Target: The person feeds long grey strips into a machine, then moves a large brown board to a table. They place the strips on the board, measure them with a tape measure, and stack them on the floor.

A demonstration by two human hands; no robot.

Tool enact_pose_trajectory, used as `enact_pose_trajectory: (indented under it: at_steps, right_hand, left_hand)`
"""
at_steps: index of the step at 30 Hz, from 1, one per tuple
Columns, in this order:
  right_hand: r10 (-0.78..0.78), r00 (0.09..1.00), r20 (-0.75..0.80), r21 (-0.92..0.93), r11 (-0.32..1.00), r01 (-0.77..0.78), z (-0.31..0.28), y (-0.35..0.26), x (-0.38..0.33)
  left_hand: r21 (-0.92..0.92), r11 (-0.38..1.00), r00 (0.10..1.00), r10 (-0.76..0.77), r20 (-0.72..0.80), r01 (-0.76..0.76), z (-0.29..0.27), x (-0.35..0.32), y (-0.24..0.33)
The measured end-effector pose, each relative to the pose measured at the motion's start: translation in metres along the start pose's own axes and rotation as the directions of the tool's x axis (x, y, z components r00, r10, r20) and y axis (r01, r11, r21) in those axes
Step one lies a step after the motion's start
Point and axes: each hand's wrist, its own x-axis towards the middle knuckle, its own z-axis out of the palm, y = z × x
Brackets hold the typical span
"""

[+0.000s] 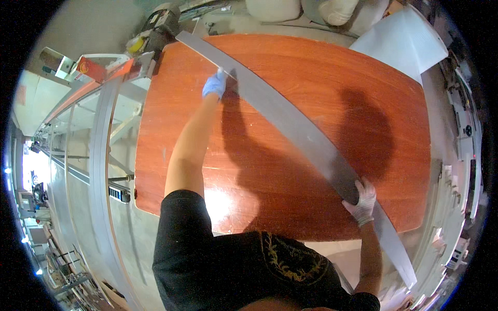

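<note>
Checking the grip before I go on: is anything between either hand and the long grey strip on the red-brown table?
Nothing visible. The left hand rests directly on the grey strip near its far end, and the right hand grips it near the table's near edge. Both hands wear gloves; the tabletop around the strip shows only shadows.
</note>
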Motion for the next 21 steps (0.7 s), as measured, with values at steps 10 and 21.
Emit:
enact_pose_trajectory:
  at_steps: [10,21]
  right_hand:
    - [0.022,1.0,0.007,-0.019,1.0,-0.022,-0.002,0.005,-0.006]
    - [0.039,0.999,0.011,-0.007,0.999,-0.039,0.002,0.009,-0.008]
  left_hand:
    - [0.338,0.92,0.972,0.139,0.188,-0.196,0.007,-0.042,0.046]
    - [0.497,0.797,0.936,0.333,0.114,-0.344,0.019,-0.069,0.065]
